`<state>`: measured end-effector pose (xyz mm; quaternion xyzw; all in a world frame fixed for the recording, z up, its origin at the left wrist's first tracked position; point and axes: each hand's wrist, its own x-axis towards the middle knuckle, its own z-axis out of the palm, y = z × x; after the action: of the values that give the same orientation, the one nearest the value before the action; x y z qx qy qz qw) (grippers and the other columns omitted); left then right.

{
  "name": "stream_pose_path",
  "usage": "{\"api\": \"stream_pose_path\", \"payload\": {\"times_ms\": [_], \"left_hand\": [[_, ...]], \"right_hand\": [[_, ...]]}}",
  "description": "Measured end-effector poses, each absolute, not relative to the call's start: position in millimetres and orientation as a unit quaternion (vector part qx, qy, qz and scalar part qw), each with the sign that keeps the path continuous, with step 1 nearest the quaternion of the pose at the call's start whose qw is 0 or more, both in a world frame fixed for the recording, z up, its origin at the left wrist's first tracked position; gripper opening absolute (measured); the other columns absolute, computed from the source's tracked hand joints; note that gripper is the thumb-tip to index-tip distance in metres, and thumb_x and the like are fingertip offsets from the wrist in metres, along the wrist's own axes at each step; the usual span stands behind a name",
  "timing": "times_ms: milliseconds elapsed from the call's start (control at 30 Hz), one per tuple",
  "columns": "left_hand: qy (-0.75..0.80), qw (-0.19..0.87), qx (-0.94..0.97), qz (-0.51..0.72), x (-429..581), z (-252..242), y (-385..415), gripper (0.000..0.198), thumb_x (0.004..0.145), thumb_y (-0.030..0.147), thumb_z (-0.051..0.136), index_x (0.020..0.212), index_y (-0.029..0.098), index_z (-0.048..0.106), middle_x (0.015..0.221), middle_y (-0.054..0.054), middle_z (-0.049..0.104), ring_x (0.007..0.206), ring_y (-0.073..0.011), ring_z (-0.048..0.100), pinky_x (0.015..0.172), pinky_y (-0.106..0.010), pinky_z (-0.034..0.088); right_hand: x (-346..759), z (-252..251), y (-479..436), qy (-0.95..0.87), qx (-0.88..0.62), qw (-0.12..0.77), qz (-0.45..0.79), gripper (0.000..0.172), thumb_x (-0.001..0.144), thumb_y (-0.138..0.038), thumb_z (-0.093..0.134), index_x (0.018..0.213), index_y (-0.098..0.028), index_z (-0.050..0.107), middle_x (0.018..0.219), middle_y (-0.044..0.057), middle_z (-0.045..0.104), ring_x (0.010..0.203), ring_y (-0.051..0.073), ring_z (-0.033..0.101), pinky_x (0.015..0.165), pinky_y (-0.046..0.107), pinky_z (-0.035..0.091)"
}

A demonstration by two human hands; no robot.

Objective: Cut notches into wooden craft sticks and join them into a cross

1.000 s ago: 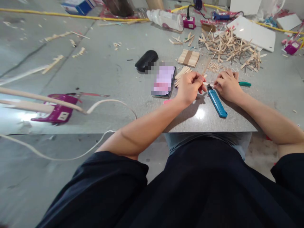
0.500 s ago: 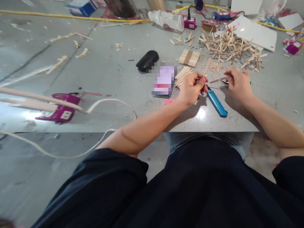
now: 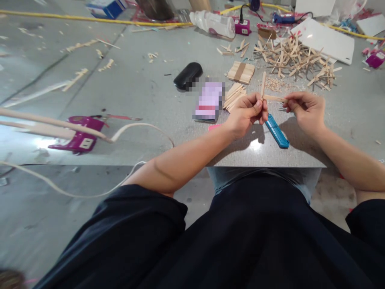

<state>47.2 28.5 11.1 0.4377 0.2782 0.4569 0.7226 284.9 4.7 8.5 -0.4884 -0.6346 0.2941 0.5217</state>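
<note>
My left hand (image 3: 249,109) pinches a wooden craft stick (image 3: 264,84) that points up and away from me. My right hand (image 3: 306,110) is closed on the end of a second stick (image 3: 274,98), held sideways so that its other end meets the first one by my left fingertips. Whether the two are joined I cannot tell. Below the hands a blue utility knife (image 3: 277,132) lies on the table, its upper end beneath my left fingers. A metal tool tip (image 3: 282,108) shows partly under my right hand. Loose craft sticks (image 3: 234,97) lie just beyond my left wrist.
A banded stack of sticks (image 3: 241,72) and a heap of joined sticks (image 3: 288,58) lie farther back. Left of my hands are a phone (image 3: 209,101) and a black case (image 3: 188,75). A purple power strip (image 3: 82,134) with a pale cord sits at left.
My right hand has brought its stick against the stick in my left hand and turned palm inward. The left hand's stick now stands more upright. The view has shifted slightly.
</note>
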Motion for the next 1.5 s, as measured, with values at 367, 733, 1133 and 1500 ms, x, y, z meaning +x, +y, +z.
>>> {"api": "stream_pose_path", "payload": {"times_ms": [367,733,1133,1500], "left_hand": [[0.253,0.752,0.446,0.413,43.2,13.5,25.7,0.041,0.119,0.025,0.082,0.082,0.02,0.065,0.068,0.005,0.069,0.055,-0.0081,0.067,0.06,-0.021,0.052],[0.202,0.76,0.462,0.41,43.3,10.4,29.4,0.041,0.121,0.017,0.073,0.08,0.018,0.068,0.065,0.004,0.068,0.049,-0.0078,0.064,0.051,-0.019,0.047],[0.252,0.718,0.528,0.376,41.2,6.7,32.4,0.043,0.121,0.025,0.075,0.079,0.019,0.067,0.057,0.003,0.069,0.039,-0.006,0.057,0.044,-0.016,0.043],[0.233,0.729,0.555,0.326,42.8,14.3,22.9,0.036,0.114,0.011,0.072,0.078,0.015,0.071,0.056,0.0,0.071,0.036,-0.0056,0.052,0.043,-0.016,0.041]], "right_hand": [[295.1,-1.0,8.0,-0.685,-0.447,0.542,0.191,0.047,0.108,-0.079,0.085,0.1,-0.033,0.092,0.086,0.003,0.086,0.069,0.023,0.077,0.074,0.045,0.07],[297.3,4.3,4.7,-0.675,-0.438,0.556,0.208,0.054,0.106,-0.086,0.084,0.103,-0.033,0.091,0.084,0.004,0.083,0.07,0.023,0.078,0.071,0.045,0.071],[303.9,-2.4,6.0,-0.675,-0.469,0.505,0.265,0.036,0.103,-0.067,0.096,0.098,-0.032,0.093,0.075,0.002,0.079,0.059,0.019,0.067,0.058,0.04,0.063],[294.9,6.0,-3.2,-0.705,-0.468,0.478,0.234,0.039,0.106,-0.068,0.09,0.095,-0.031,0.092,0.073,0.001,0.077,0.058,0.017,0.064,0.062,0.038,0.061]]}}
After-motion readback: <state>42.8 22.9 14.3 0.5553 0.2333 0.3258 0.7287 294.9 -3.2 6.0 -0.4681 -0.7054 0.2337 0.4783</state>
